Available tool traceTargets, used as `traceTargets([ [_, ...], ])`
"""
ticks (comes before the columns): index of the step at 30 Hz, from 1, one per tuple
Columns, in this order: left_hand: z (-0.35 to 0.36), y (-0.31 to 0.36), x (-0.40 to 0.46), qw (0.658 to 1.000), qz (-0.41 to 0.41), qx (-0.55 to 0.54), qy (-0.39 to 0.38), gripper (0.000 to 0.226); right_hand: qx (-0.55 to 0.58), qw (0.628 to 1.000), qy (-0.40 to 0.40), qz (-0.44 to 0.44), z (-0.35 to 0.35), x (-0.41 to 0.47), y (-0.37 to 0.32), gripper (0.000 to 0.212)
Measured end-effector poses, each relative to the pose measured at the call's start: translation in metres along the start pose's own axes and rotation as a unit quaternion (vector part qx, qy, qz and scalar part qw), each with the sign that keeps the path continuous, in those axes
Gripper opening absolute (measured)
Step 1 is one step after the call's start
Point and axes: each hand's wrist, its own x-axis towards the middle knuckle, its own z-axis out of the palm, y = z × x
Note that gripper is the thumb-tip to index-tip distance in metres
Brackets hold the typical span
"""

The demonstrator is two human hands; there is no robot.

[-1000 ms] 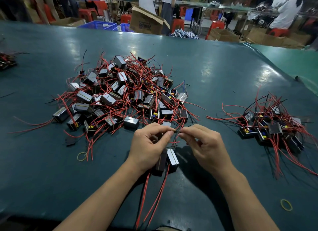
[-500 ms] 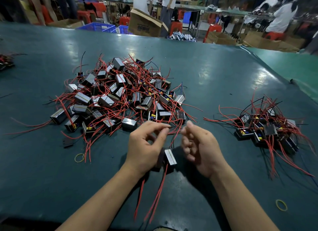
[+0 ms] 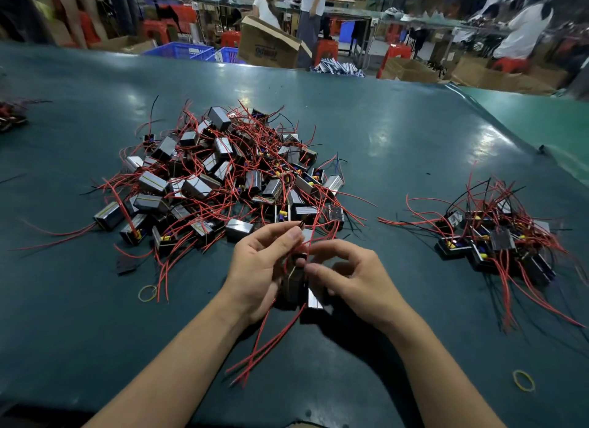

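My left hand (image 3: 259,268) grips a small stack of dark box-shaped parts (image 3: 298,287) with shiny sides, just above the green table (image 3: 398,147). Its thumb and forefinger pinch red wires at the top. Red wires (image 3: 267,341) from the stack trail down toward me. My right hand (image 3: 353,277) sits right beside the stack, fingers curled, fingertips pinching a red wire close to the parts. A big heap of the same wired parts (image 3: 223,182) lies beyond my hands. A smaller heap (image 3: 497,239) lies to the right.
Yellow rubber bands lie on the table, one at the left (image 3: 147,293) and one at the near right (image 3: 523,380). A loose black piece (image 3: 126,266) lies left of my hands. Cardboard boxes (image 3: 271,44), blue crates and people stand beyond the far edge.
My hands have come together again around the stack. The right hand, apart half a second ago, now pinches a wire at the parts. The left hand has tilted the stack up.
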Motion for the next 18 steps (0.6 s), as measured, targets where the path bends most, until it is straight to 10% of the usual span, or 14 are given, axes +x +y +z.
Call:
traceTargets([
  [3,-0.001,-0.001,0.001,1.0,-0.015,0.003,-0.02,0.013,0.148,0.989,0.009,0.009,0.004,0.004,-0.005,0.018],
  [18,-0.004,-0.009,-0.002,0.936,0.168,0.31,0.014,0.019,0.182,0.98,0.077,-0.009,0.006,0.007,0.0,0.014],
])
